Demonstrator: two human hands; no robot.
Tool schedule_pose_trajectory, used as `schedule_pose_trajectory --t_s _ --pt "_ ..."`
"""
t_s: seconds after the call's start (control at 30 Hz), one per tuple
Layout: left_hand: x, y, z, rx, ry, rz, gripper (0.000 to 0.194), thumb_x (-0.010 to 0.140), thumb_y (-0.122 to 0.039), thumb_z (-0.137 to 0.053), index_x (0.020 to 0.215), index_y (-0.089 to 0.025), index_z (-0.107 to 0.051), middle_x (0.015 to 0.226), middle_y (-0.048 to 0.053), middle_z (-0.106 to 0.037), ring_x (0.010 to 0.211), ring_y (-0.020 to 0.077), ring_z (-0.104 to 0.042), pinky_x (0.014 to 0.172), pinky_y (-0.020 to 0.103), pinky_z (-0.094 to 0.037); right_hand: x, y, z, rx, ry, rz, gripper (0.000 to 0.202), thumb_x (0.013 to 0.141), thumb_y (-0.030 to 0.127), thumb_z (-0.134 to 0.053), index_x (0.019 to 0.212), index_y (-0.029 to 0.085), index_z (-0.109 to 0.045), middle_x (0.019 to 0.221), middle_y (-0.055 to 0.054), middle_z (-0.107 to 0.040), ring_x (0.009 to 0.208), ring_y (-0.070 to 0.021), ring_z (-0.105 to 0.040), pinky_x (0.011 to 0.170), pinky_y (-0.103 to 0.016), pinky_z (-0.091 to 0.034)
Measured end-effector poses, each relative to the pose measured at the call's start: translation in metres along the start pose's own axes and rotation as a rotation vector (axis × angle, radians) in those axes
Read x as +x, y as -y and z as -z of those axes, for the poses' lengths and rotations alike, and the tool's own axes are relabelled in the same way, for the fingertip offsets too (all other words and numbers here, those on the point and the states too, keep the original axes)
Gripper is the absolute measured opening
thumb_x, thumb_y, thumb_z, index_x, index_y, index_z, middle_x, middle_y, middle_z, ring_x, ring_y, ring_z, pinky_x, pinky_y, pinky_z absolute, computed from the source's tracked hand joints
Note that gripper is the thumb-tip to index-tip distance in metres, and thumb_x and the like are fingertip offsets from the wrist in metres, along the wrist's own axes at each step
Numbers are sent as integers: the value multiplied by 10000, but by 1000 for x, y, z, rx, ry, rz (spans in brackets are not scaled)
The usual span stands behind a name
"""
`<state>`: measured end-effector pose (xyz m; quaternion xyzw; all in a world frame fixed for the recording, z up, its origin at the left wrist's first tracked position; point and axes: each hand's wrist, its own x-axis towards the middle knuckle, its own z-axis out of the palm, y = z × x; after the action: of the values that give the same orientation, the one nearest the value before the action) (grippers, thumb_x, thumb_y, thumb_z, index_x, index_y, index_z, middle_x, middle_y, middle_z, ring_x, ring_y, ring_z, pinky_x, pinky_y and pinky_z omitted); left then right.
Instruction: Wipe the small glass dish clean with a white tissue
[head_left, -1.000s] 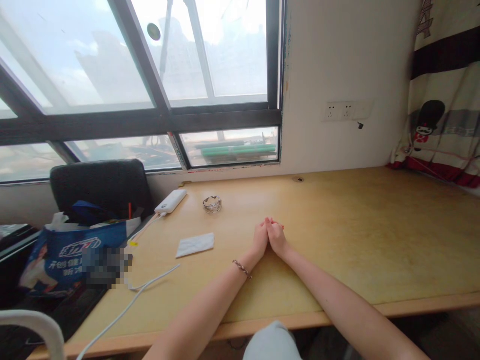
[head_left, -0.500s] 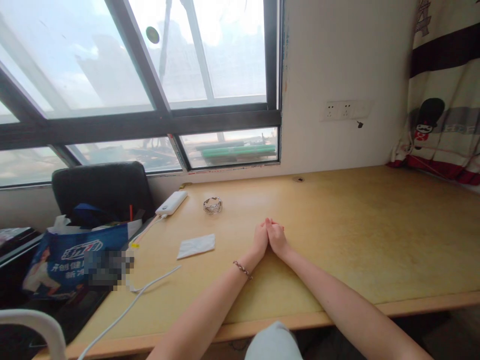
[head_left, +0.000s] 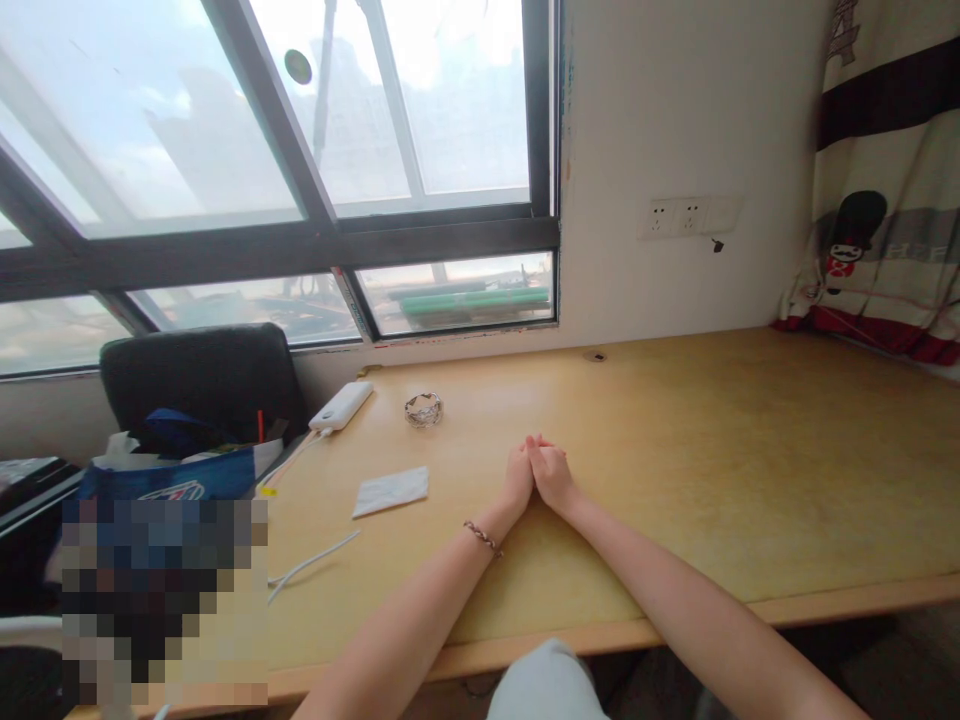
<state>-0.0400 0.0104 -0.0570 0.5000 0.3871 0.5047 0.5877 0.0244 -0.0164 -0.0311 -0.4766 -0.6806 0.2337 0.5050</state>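
The left hand [head_left: 519, 478] and right hand [head_left: 553, 475] stayed pressed together on the bench [head_left: 750, 470], fingers closed and holding nothing. A tissue [head_left: 391, 490] lay left of them, a bracelet [head_left: 424, 408] beyond, under the window [head_left: 300, 150].

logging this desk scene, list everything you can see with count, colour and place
desk: 1, light wood, under the window
power bank: 1, white, far left of desk
cable: 1, white, left desk edge
bangle: 1, silver, right of power bank
folded tissue: 1, white, left of hands
chair: 1, black, left of desk
wall sockets: white, on wall
curtain: 1, cream, red-trimmed, far right
left hand: 1, bracelet at wrist, pressed against right
right hand: 1, bare, on desk
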Motion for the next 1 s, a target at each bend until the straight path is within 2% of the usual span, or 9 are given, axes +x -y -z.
schedule_pose_trajectory --t_s 0.13,0.27,0.5,0.6,0.67,0.73,0.8,0.87,1.0 --pt "0 2 1 14 10 -14 452 750 -489 -429 704 -78 -612 714 125 -653 674 210 -609 633 313 -471 0 0 0 4 -4 7 604 880 452 -196 530 172 -601 571 -65 -634 651 -172 -599 669 -264 -419" --pt "1 1 1 85 0 -45 456 756 -480 -411 696 -78 -617 697 119 -646 649 195 -594 618 302 -460 0 1 0 -4 -12 5 610 880 449 -188 480 177 -559 526 -59 -610 593 -166 -585 622 -258 -413" --pt "-9 -17 -3 347 -150 -118 428 784 -445 -369 570 -125 -554 550 54 -578 572 167 -531 564 269 -423 3 1 2 61 -33 -70 601 854 504 -217 448 177 -518 470 -42 -572 486 -156 -540 488 -238 -373" --pt "-16 -32 -2 588 -169 -218 420 817 -410 -329 609 -139 -573 613 63 -598 647 184 -552 662 305 -435 7 -4 5 124 -55 -174 633 839 536 -211 376 189 -468 354 -19 -489 385 -139 -490 444 -235 -357" --pt "-19 -41 1 832 -211 -302 358 825 -354 -341 690 -154 -606 807 90 -628 874 230 -543 836 388 -380 11 -8 9 178 -74 -231 657 834 550 -194 333 197 -429 297 -4 -430 331 -121 -452 440 -232 -363" --pt "-22 -47 4 1115 -318 -319 275 806 -321 -391 836 -176 -623 1082 110 -560 1144 294 -365 957 508 -211 15 -12 13 210 -127 -275 666 829 562 -184 327 198 -427 288 2 -419 312 -109 -438 447 -228 -374" --pt "-23 -49 7 1356 -430 -238 320 781 -350 -435 1006 -178 -584 1273 131 -405 1253 354 -130 942 614 -71 18 -16 16 209 -200 -318 661 820 576 -188 341 196 -441 300 0 -436 313 -106 -442 448 -225 -380" --pt "-22 -48 12 1504 -486 -127 449 769 -418 -438 1118 -148 -523 1346 166 -280 1255 403 1 886 679 -31 20 -18 19 203 -246 -350 657 813 586 -191 352 195 -448 307 -3 -447 312 -106 -444 443 -226 -380" --pt "-17 -45 27 1640 -539 -16 598 764 -486 -405 1244 -130 -402 1400 171 -118 1231 436 113 826 727 -39 18 -14 19 217 -244 -344 648 816 580 -199 365 192 -457 321 -5 -460 314 -104 -443 443 -227 -379"
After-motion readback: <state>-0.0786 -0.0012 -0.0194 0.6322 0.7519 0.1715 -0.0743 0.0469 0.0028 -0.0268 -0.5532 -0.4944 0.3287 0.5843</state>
